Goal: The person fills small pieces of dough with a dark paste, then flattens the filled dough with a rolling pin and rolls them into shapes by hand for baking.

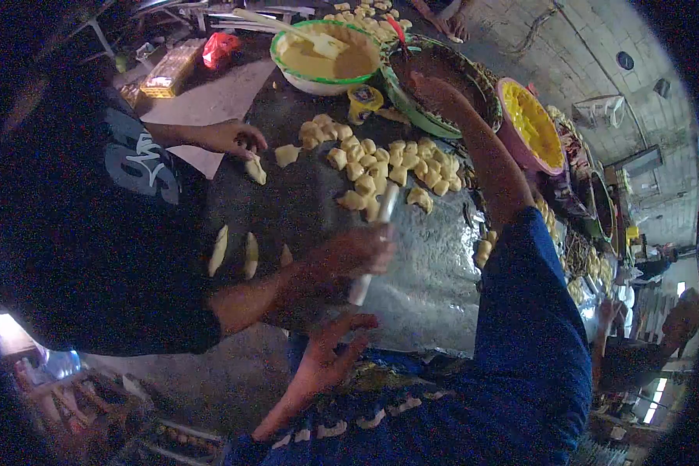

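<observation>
My left hand (335, 353) is near the front edge of the table, fingers curved and apart, with nothing visible in it. It is just below a pale rolling pin (387, 203), which a co-worker's blurred hand (361, 252) grips. My right hand (436, 92) reaches into a green basin (435, 120) of dark brown filling. Its fingers are hard to make out against the filling, and a red handle (397, 29) sticks up beside them. Between my arms lie many small pieces of dough (400, 161) on the dark worktop (431, 268).
The co-worker's other hand (241, 141) touches a dough piece (255, 169) at the left. Shaped dough pieces (251, 255) lie nearer. At the back are a green-rimmed bowl (282, 56) of tan mixture, a yellow cup (363, 105) and a pink basin (512, 128) with yellow contents.
</observation>
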Available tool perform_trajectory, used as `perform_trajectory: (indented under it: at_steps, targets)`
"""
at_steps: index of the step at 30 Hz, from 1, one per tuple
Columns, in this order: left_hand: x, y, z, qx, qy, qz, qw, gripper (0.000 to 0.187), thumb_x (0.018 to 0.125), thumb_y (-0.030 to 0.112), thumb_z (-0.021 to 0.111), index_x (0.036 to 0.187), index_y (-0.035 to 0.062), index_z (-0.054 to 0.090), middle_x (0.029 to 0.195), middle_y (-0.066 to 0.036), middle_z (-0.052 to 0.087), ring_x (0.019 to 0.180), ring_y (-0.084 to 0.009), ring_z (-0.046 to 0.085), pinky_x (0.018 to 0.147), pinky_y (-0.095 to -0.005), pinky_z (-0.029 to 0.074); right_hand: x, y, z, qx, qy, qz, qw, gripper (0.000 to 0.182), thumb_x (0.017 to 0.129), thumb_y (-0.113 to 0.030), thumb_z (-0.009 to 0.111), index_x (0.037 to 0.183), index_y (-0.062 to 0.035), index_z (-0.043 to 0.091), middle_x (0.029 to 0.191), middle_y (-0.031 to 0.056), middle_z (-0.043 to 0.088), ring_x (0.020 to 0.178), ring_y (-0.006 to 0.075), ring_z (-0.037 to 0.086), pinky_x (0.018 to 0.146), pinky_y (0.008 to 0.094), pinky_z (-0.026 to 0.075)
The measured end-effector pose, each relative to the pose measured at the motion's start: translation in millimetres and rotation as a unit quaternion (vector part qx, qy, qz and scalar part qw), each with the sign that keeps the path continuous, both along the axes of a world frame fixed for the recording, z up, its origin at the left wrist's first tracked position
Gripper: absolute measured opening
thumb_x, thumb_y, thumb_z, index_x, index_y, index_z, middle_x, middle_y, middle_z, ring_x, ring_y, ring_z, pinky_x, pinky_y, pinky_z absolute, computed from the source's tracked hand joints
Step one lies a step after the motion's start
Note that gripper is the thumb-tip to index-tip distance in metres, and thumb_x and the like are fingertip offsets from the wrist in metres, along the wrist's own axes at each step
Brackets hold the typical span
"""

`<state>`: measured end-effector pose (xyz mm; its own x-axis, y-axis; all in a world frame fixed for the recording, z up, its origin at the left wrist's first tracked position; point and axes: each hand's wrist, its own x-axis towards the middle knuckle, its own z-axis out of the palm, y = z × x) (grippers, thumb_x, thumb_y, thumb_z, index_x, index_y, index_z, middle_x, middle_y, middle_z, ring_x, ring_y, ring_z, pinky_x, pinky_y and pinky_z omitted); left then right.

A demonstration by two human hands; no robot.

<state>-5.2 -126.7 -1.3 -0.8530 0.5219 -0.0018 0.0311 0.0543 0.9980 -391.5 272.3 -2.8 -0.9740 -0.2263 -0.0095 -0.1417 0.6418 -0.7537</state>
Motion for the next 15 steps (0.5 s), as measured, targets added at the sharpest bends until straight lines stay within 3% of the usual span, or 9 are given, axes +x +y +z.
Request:
perform_trajectory:
  at_steps: [4, 6, 7, 8, 9, 11, 12, 14, 15]
  targets:
    - [-4.4, -9.4, 14.3, -0.053, -0.044, -0.016, 0.997, 0.025, 0.092, 0.01, 0.058, 0.116, 0.0066, 0.062, 0.115, -0.009, 0.065, 0.11, -0.0233, 0.06, 0.098, -0.0379, 0.044, -4.9, 20.3, 3.8, 0.08, 0.149, 0.082, 0.982, 0.05, 0.103, -0.027, 0.043, 0.144, -0.0007, 0.036, 0.138, 0.0119, 0.051, 0.125, 0.0193, 0.048, 0.108, 0.0337, 0.033]
    - [-8.5, -11.3, 10.5, -0.056, -0.036, -0.028, 0.997, 0.025, 0.092, 0.01, 0.057, 0.117, 0.0068, 0.061, 0.115, -0.009, 0.065, 0.11, -0.0236, 0.06, 0.098, -0.0375, 0.044, -37.0, 71.6, -43.2, 0.18, 0.275, 0.203, 0.923, 0.048, 0.102, -0.025, 0.044, 0.143, 0.0002, 0.038, 0.139, 0.01, 0.05, 0.126, 0.0176, 0.047, 0.107, 0.0333, 0.035]
    - [-8.6, -12.6, 10.7, -0.063, -0.036, -0.039, 0.997, 0.025, 0.093, 0.01, 0.057, 0.117, 0.0067, 0.061, 0.114, -0.009, 0.065, 0.11, -0.0234, 0.06, 0.098, -0.0371, 0.044, -53.2, 77.4, -63.0, 0.215, 0.279, 0.159, 0.922, 0.04, 0.101, -0.019, 0.045, 0.136, 0.0016, 0.045, 0.126, 0.0086, 0.059, 0.116, 0.0206, 0.054, 0.099, 0.0351, 0.041]
    - [-8.7, -13.9, 11.0, -0.07, -0.035, -0.05, 0.996, 0.025, 0.093, 0.011, 0.056, 0.117, 0.0065, 0.06, 0.114, -0.009, 0.065, 0.11, -0.0232, 0.06, 0.098, -0.0368, 0.044, -66.0, 97.1, -77.5, 0.064, 0.154, 0.129, 0.977, 0.037, 0.101, -0.019, 0.046, 0.132, 0.0018, 0.047, 0.116, 0.0076, 0.062, 0.106, 0.0224, 0.057, 0.092, 0.0364, 0.044]
    - [-5.9, -16.1, 13.3, -0.083, -0.032, -0.061, 0.994, 0.024, 0.094, 0.011, 0.056, 0.117, 0.0061, 0.06, 0.113, -0.009, 0.065, 0.11, -0.0227, 0.06, 0.098, -0.0363, 0.044, -78.8, 116.7, -91.6, -0.102, 0.046, 0.073, 0.991, 0.035, 0.1, -0.019, 0.047, 0.128, 0.002, 0.049, 0.107, 0.0067, 0.065, 0.097, 0.0242, 0.06, 0.085, 0.0378, 0.047]
    - [-24.4, -13.1, 10.4, -0.04, -0.028, -0.063, 0.997, 0.024, 0.094, 0.011, 0.055, 0.117, 0.0045, 0.06, 0.113, -0.009, 0.065, 0.11, -0.0216, 0.059, 0.098, -0.0355, 0.044, -11.0, 51.3, -11.8, 0.02, 0.104, -0.032, 0.994, 0.034, 0.1, -0.028, 0.045, 0.115, 0.0008, 0.054, 0.093, 0.0075, 0.064, 0.085, 0.0229, 0.06, 0.078, 0.0368, 0.048]
    - [-26.0, -13.4, 6.4, 0.011, -0.055, -0.065, 0.996, 0.024, 0.095, 0.011, 0.054, 0.117, 0.0033, 0.059, 0.112, -0.009, 0.065, 0.11, -0.021, 0.059, 0.098, -0.0352, 0.044, 22.8, 24.0, 20.7, -0.011, 0.072, -0.057, 0.996, 0.037, 0.1, -0.033, 0.044, 0.109, 0.0002, 0.057, 0.086, 0.0079, 0.063, 0.08, 0.0223, 0.061, 0.074, 0.0363, 0.048]
    - [-23.1, -13.6, 1.6, 0.096, -0.139, -0.06, 0.984, 0.025, 0.096, 0.01, 0.052, 0.118, 0.0011, 0.058, 0.113, -0.008, 0.063, 0.111, -0.0199, 0.058, 0.099, -0.0348, 0.043, 97.0, -30.4, 66.3, -0.174, -0.043, -0.052, 0.982, 0.047, 0.1, -0.042, 0.042, 0.095, -0.0009, 0.063, 0.072, 0.0088, 0.062, 0.069, 0.021, 0.061, 0.067, 0.0353, 0.049]
    - [-26.4, -9.9, -2.7, 0.13, -0.184, -0.049, 0.973, 0.026, 0.097, 0.011, 0.05, 0.119, 0.0, 0.057, 0.114, -0.008, 0.062, 0.113, -0.0193, 0.057, 0.1, -0.0347, 0.043, 140.1, -65.1, 85.3, -0.295, -0.124, -0.026, 0.947, 0.05, 0.1, -0.044, 0.041, 0.09, -0.0009, 0.064, 0.07, 0.0099, 0.062, 0.071, 0.0213, 0.063, 0.067, 0.0347, 0.05]
